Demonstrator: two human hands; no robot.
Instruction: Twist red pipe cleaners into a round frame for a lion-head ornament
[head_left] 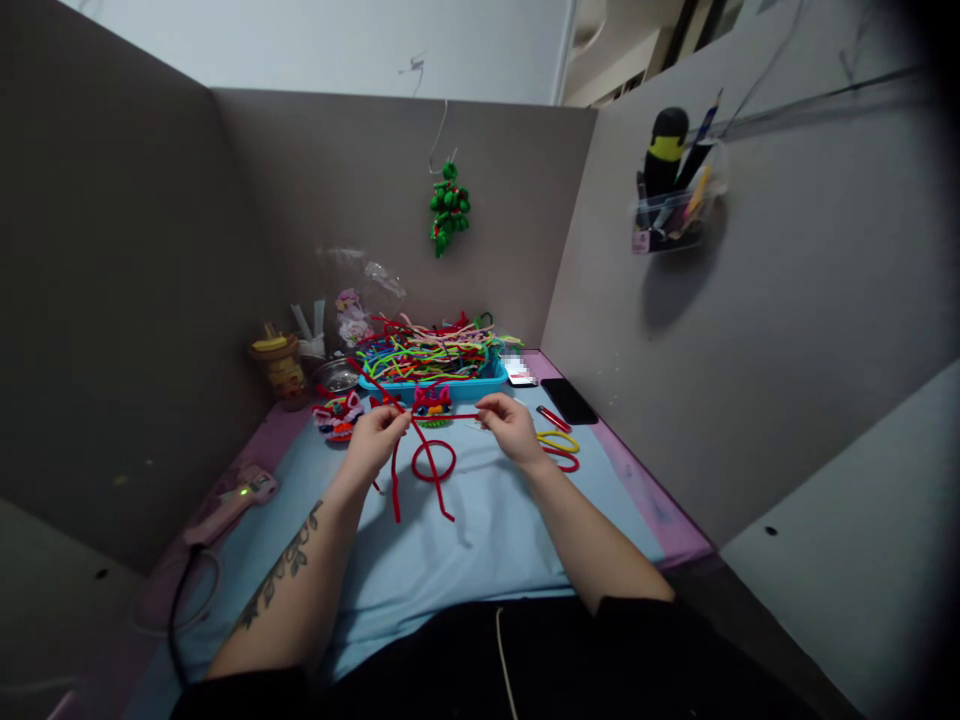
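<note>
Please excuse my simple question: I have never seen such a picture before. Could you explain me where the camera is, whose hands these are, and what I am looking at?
There is no machine here: the left hand and the right hand are a person's own bare hands. The one picture comes from a camera worn on that person's head, looking forward and down.

Both hands hold thin red strands. The left hand pinches them near where they cross; the right hand grips the end of one piece stretched between the two hands.

A light blue cloth covers much of the work surface. Beyond the hands stands a blue tray heaped with colourful strands. A black flat object, probably a phone, lies to the right.
</note>
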